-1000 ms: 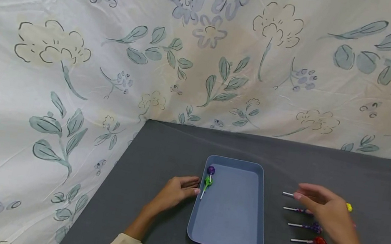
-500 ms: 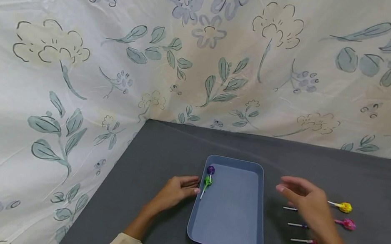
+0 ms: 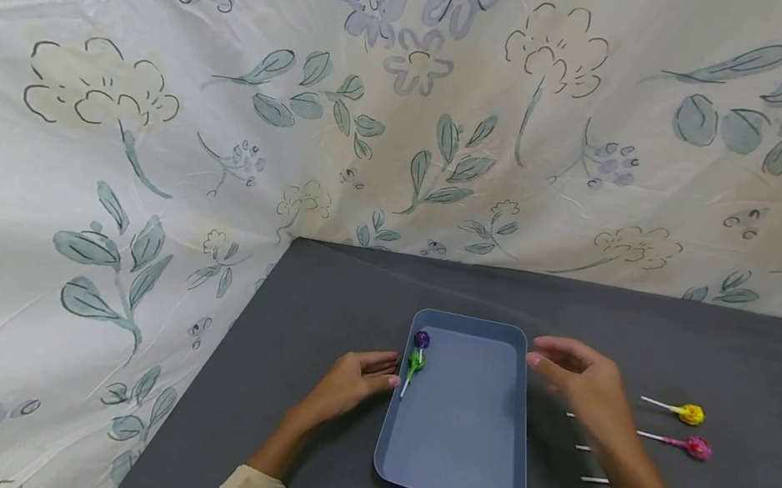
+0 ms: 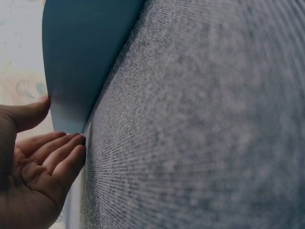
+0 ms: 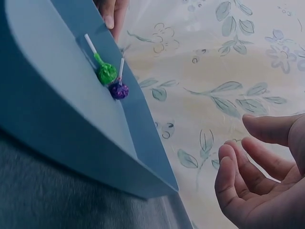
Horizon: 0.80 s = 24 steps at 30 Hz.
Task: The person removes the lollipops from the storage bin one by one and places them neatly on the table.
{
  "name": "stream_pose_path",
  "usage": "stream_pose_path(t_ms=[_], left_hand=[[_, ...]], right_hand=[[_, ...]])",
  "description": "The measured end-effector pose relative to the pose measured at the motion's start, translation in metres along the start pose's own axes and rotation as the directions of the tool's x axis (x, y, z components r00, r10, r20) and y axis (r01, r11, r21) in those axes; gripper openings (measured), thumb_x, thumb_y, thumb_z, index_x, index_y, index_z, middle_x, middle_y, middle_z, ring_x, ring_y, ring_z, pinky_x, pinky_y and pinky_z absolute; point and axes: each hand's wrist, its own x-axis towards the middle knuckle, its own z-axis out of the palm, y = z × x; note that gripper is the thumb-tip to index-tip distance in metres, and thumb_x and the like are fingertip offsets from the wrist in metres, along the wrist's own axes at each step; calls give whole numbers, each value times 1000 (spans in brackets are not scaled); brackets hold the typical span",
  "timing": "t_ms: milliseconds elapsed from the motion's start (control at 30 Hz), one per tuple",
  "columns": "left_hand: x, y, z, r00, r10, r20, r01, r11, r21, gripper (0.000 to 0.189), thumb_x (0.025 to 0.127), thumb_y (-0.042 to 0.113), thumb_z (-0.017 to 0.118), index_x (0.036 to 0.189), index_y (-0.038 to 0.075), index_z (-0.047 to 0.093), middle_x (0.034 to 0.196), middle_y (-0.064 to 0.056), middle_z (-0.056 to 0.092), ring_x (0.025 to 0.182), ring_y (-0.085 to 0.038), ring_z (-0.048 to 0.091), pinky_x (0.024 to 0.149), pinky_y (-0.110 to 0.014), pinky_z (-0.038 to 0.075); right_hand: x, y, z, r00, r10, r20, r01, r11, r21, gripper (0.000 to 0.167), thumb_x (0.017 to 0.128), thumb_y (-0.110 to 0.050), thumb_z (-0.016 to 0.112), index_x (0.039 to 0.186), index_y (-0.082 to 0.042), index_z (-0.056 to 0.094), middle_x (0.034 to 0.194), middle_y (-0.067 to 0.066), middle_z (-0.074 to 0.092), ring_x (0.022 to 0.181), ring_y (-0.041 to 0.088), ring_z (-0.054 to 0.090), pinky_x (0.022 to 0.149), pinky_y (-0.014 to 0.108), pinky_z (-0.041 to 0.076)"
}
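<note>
A blue tray (image 3: pixel 459 423) lies on the table with a purple lollipop (image 3: pixel 421 340) and a green lollipop (image 3: pixel 415 362) along its left side. My left hand (image 3: pixel 353 383) rests at the tray's left edge, thumb on the rim and fingers against the outer wall in the left wrist view. My right hand (image 3: pixel 578 383) is by the tray's upper right edge. Its loosely bent fingers and thumb (image 5: pixel 271 129) stand apart with nothing between them. Right of that hand lie a yellow lollipop (image 3: pixel 690 414) and a pink lollipop (image 3: pixel 697 447).
White lollipop sticks (image 3: pixel 594 479) poke out left of my right forearm, which hides the rest of them. The dark grey table (image 3: pixel 354 289) meets a flowered cloth (image 3: pixel 412 154) behind and at the left.
My right hand has moved left from over the lollipops to the tray's upper right edge, uncovering the yellow and pink ones. The left hand and the tray stay put.
</note>
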Motion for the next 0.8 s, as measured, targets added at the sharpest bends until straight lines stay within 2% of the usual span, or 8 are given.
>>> stream_pose_path(t_ms=[167, 333, 500, 800], left_hand=[[-1, -1, -1, 1000, -4, 0, 4, 1000, 3, 54, 101, 23, 75, 145, -6, 60, 143, -22, 66, 134, -35, 64, 109, -44, 55], [-2, -2, -2, 1000, 0, 4, 0, 1000, 6, 55, 102, 24, 74, 146, -5, 60, 143, -21, 66, 134, -34, 64, 109, -45, 54], [-2, -3, -3, 1000, 10, 7, -10, 1000, 0, 55, 101, 23, 74, 145, -6, 60, 143, -21, 66, 134, -34, 64, 108, -44, 55], [-5, -3, -7, 1000, 14, 19, -14, 1000, -3, 55, 102, 24, 74, 145, -5, 60, 143, -20, 66, 134, -33, 64, 108, -43, 55]], right_hand=[[1, -9, 9, 1000, -25, -11, 26, 998, 49, 49, 99, -33, 78, 134, 0, 68, 114, 4, 74, 99, 19, 71, 81, 30, 62], [3, -14, 18, 1000, -22, -8, 22, 998, 51, 46, 100, -35, 77, 132, -2, 70, 118, 12, 73, 98, 20, 70, 81, 30, 62], [6, -15, 27, 1000, -9, 18, 7, 997, 83, 46, 100, -34, 76, 132, -1, 69, 117, 11, 73, 99, 22, 69, 82, 30, 62], [13, -16, 43, 1000, 6, 20, -9, 993, 119, 45, 100, -30, 77, 134, -2, 69, 120, 12, 74, 97, 13, 70, 79, 24, 60]])
